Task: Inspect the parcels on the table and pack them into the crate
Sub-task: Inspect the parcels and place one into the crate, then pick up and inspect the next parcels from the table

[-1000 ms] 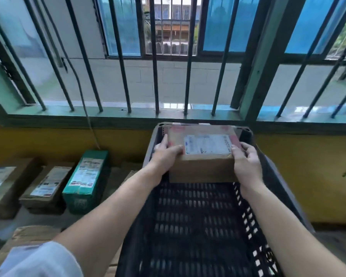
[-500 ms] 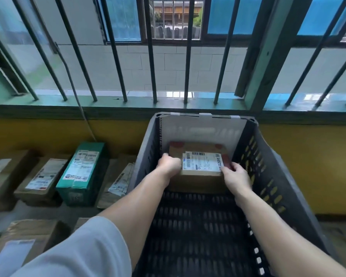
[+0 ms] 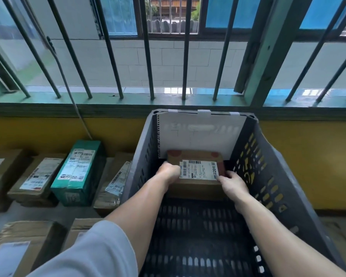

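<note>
The left grip (image 3: 168,172) is curled round the left edge of the cardboard parcel (image 3: 196,155), and the right grip (image 3: 234,183) round its near right corner. The parcel is held label-up, low at the far end of the dark crate (image 3: 268,176), against the white-lined wall; placing is judged nearly done. Release and withdrawal are called for next, and then the green parcel (image 3: 78,168) can be taken from the tabletop (image 3: 38,214).

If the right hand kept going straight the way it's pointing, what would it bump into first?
The right hand meets the brown parcel it holds at once; beyond that stands the white sheet against the far wall of the crate, though depth is unclear.
</note>
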Action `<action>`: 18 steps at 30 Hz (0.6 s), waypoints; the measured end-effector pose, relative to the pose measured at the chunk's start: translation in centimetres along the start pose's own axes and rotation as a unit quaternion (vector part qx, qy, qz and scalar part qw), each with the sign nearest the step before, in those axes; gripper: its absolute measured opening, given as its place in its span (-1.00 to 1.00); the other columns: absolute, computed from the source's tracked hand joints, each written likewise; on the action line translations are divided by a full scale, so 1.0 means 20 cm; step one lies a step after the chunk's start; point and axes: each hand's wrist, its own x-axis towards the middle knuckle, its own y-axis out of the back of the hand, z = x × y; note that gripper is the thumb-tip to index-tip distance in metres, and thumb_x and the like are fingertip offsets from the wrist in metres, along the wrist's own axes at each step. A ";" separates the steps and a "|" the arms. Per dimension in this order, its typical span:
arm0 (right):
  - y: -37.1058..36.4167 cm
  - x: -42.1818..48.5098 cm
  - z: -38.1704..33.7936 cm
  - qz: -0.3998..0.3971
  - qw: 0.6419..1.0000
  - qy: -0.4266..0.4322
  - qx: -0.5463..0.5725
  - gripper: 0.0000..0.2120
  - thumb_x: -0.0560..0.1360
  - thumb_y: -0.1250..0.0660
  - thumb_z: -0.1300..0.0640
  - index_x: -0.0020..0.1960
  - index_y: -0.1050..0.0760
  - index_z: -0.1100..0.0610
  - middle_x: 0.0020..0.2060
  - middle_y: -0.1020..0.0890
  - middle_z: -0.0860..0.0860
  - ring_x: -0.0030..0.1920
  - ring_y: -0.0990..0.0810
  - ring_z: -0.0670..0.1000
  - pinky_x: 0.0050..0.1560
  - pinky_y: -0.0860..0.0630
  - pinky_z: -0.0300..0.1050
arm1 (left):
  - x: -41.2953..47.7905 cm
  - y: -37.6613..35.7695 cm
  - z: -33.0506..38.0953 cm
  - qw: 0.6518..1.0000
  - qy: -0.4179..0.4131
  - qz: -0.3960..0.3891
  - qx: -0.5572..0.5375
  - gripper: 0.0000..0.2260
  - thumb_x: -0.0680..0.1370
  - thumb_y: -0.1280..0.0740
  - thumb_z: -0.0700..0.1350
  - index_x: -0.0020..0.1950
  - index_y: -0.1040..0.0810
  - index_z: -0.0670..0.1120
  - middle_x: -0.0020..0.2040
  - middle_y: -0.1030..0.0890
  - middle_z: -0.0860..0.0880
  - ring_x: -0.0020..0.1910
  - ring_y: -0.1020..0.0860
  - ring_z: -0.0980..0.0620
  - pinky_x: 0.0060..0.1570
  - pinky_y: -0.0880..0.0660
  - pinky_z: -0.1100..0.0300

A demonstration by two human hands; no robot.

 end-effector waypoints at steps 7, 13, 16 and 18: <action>0.03 -0.10 -0.13 0.068 0.996 0.055 -0.007 -0.57 0.60 -0.28 0.02 0.45 -0.49 0.01 0.33 -0.61 0.06 0.29 -0.57 0.16 0.28 -0.54 0.10 | -0.08 0.01 0.08 0.996 -0.070 0.028 -0.052 -0.35 0.46 -0.27 -0.01 0.58 -0.35 -0.02 0.46 -0.50 -0.11 0.40 -0.49 -0.17 0.40 -0.46 -0.09; -0.05 -0.30 -0.37 0.051 0.982 0.170 0.064 -0.64 0.63 -0.31 0.12 0.42 -0.52 0.07 0.35 -0.59 0.00 0.31 -0.53 -0.01 0.32 -0.44 -0.08 | -0.33 0.11 0.20 0.960 -0.177 -0.020 -0.216 -0.77 0.65 -0.30 -0.10 0.31 -0.56 0.03 0.23 -0.64 -0.08 0.16 -0.63 -0.10 0.14 -0.63 -0.12; -0.13 -0.44 -0.50 0.026 0.970 0.206 0.125 -0.68 0.64 -0.31 0.15 0.39 -0.54 0.05 0.31 -0.61 -0.03 0.27 -0.53 -0.07 0.28 -0.44 -0.13 | -0.46 0.27 0.22 0.928 -0.241 -0.036 -0.282 -0.80 0.69 -0.27 -0.16 0.29 -0.57 -0.02 0.19 -0.66 -0.03 0.08 -0.63 0.08 -0.05 -0.57 0.19; -0.21 -0.55 -0.60 0.015 0.959 0.224 0.171 -0.73 0.65 -0.31 0.17 0.33 -0.55 0.03 0.27 -0.62 -0.04 0.28 -0.55 -0.06 0.32 -0.46 -0.13 | -0.53 0.42 0.19 0.906 -0.275 -0.038 -0.320 -0.80 0.69 -0.27 -0.20 0.27 -0.60 -0.06 0.13 -0.70 -0.02 0.03 -0.65 0.10 -0.04 -0.54 0.27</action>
